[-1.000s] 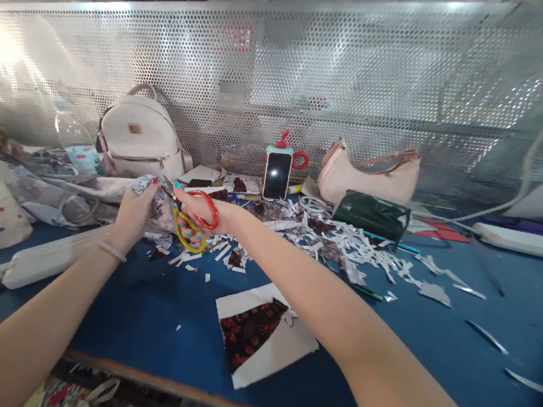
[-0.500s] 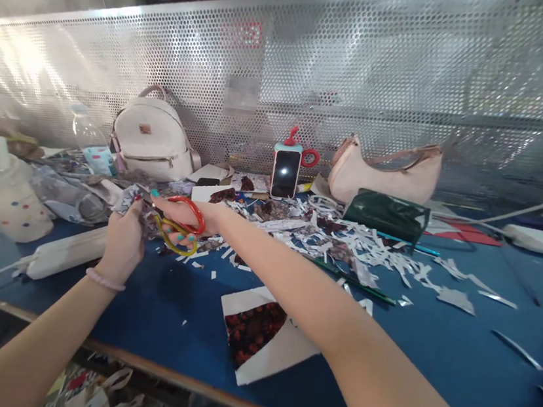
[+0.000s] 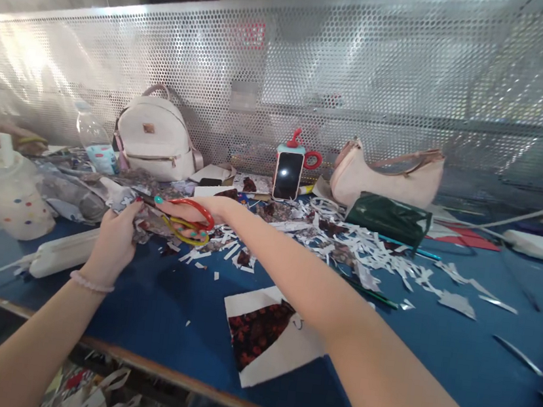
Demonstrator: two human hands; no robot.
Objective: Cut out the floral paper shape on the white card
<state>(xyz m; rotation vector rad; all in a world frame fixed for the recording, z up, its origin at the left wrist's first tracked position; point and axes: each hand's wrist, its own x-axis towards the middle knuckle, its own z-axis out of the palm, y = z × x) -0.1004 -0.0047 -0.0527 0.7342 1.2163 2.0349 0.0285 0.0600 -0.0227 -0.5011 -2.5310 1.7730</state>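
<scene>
My right hand (image 3: 188,216) is closed around the red and yellow handles of a pair of scissors (image 3: 204,212), whose blades point left. My left hand (image 3: 118,234) pinches a piece of light patterned fabric (image 3: 116,196) close to the blade tips. Part of the blades is hard to make out against the fabric. Below my right forearm, a white sheet with a dark red floral piece of fabric (image 3: 258,334) lies flat on the blue table (image 3: 161,335). Paper strips and fabric scraps (image 3: 384,254) are heaped behind my hands.
A white power strip (image 3: 65,251) and a dotted cup (image 3: 19,199) stand at left. Behind are a bottle (image 3: 93,142), a cream backpack (image 3: 153,139), a phone (image 3: 287,176) leaning on a mug, a pale handbag (image 3: 388,178) and a dark green pouch (image 3: 388,218). Another person's hand (image 3: 7,135) shows far left.
My left hand has shifted slightly left and down, and the scissors have moved a little right, away from it. Another person's hand at far left now shows more plainly.
</scene>
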